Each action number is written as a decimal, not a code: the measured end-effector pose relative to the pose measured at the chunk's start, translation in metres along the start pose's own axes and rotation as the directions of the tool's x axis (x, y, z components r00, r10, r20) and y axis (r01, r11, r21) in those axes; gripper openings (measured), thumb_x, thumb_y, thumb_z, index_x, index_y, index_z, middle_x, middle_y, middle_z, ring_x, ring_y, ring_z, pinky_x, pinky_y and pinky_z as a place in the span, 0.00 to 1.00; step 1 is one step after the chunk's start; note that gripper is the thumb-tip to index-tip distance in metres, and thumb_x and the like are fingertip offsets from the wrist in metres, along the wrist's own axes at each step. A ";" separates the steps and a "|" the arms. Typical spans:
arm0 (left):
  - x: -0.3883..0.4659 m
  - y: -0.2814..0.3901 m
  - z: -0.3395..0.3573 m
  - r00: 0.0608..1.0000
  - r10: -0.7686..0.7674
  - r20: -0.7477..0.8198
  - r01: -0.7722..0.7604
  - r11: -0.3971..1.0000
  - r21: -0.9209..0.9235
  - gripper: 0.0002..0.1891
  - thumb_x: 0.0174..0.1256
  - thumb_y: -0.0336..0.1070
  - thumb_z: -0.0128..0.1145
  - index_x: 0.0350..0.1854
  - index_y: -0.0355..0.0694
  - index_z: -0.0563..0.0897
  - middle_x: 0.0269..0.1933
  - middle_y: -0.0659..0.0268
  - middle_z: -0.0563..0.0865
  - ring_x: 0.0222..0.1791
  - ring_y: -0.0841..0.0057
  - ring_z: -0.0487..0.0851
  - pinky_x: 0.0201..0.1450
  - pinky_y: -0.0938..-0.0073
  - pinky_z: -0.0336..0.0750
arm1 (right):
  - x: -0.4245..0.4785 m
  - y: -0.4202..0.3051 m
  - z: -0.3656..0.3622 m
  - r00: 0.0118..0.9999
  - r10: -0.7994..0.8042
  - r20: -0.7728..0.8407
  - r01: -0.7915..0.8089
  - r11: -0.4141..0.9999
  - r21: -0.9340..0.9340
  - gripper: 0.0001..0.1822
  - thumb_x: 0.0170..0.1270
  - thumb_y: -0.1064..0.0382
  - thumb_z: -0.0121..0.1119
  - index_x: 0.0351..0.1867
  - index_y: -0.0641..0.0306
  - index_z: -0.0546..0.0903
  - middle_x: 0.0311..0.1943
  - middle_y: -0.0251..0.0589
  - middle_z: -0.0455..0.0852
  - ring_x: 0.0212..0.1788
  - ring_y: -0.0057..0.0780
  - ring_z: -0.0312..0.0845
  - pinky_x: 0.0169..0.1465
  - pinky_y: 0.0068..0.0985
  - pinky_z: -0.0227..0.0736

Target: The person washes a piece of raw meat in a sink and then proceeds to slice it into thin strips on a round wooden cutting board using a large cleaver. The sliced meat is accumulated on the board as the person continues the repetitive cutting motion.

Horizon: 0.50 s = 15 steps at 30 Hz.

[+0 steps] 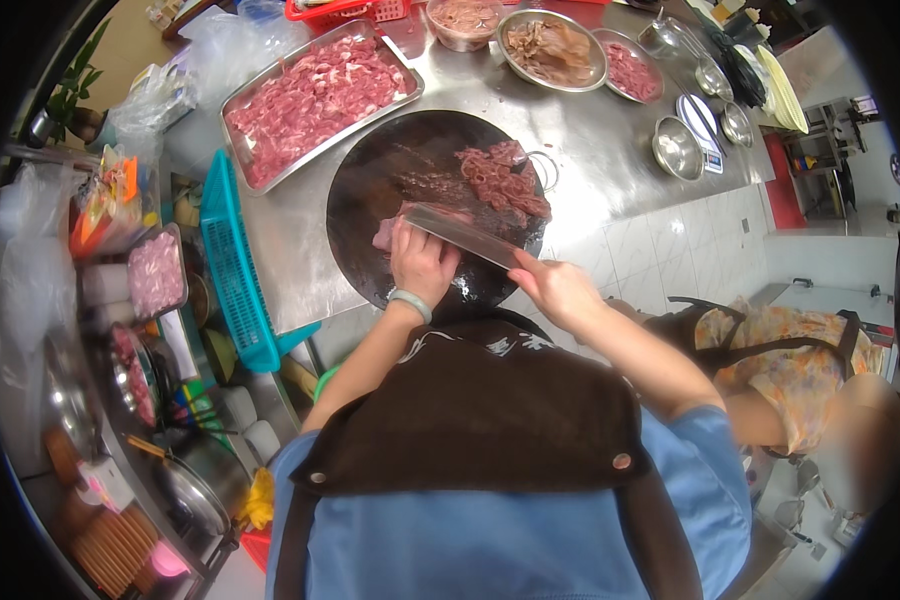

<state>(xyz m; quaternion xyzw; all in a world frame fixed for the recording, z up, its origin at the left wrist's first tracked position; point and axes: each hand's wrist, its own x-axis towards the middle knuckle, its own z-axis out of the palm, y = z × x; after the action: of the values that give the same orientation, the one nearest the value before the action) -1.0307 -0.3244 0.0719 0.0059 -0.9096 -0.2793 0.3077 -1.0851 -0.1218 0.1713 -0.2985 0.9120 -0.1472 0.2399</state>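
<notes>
A wide metal cleaver (461,234) is in my right hand (559,289), its blade reaching left across a round dark chopping board (375,165). My left hand (422,262), with a pale bangle at the wrist, presses on a piece of raw meat (384,234) right beside the blade. Part of that piece is hidden under the fingers and behind the cleaver. On the board's right side lies a heap of sliced dark red meat (502,180), apart from both hands. Wet scraps smear the board's middle.
A metal tray of sliced meat (319,105) stands beyond the board. A teal plastic basket (232,262) leans at the left table edge. Bowls, including a steel bowl (677,148), and a small scale (697,120) stand on the steel table (592,165). Another person (787,352) is close on the right.
</notes>
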 end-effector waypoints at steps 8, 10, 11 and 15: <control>0.003 0.000 0.000 1.000 0.001 0.009 0.000 1.000 -0.020 0.16 0.49 0.30 0.64 0.43 0.36 0.82 0.48 0.58 0.80 0.54 0.55 0.74 0.62 0.54 0.66 | 0.051 -0.015 0.014 0.985 -0.149 -0.086 0.154 0.987 0.052 0.19 0.70 0.49 0.50 0.50 0.61 0.77 0.24 0.55 0.83 0.30 0.55 0.81 0.35 0.48 0.74; 0.000 -0.001 0.000 1.000 -0.008 0.012 0.008 1.000 -0.005 0.16 0.49 0.30 0.64 0.42 0.36 0.82 0.48 0.58 0.80 0.54 0.55 0.74 0.63 0.54 0.65 | 0.076 -0.025 0.026 0.978 -0.179 -0.106 0.184 0.982 0.042 0.19 0.70 0.48 0.50 0.49 0.61 0.77 0.24 0.56 0.83 0.30 0.56 0.80 0.34 0.48 0.74; -0.002 -0.003 0.001 1.000 -0.010 0.017 0.010 1.000 -0.008 0.16 0.48 0.30 0.63 0.42 0.36 0.82 0.48 0.58 0.80 0.54 0.56 0.74 0.63 0.54 0.65 | 0.082 -0.028 0.029 0.974 -0.194 -0.116 0.199 0.979 0.036 0.19 0.70 0.48 0.49 0.48 0.61 0.77 0.24 0.56 0.83 0.30 0.57 0.80 0.34 0.48 0.74; 0.001 0.000 -0.005 1.000 -0.011 0.002 0.011 1.000 0.011 0.14 0.48 0.28 0.63 0.40 0.37 0.83 0.46 0.59 0.81 0.53 0.57 0.75 0.61 0.57 0.67 | 0.054 -0.013 0.019 0.999 -0.045 0.025 0.045 0.999 0.021 0.21 0.71 0.47 0.47 0.47 0.64 0.77 0.30 0.54 0.85 0.38 0.51 0.83 0.42 0.43 0.76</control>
<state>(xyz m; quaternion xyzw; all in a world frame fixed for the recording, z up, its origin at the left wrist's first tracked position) -1.0292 -0.3275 0.0757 0.0124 -0.9115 -0.2758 0.3050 -1.1072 -0.1675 0.1423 -0.3184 0.9003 -0.1579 0.2513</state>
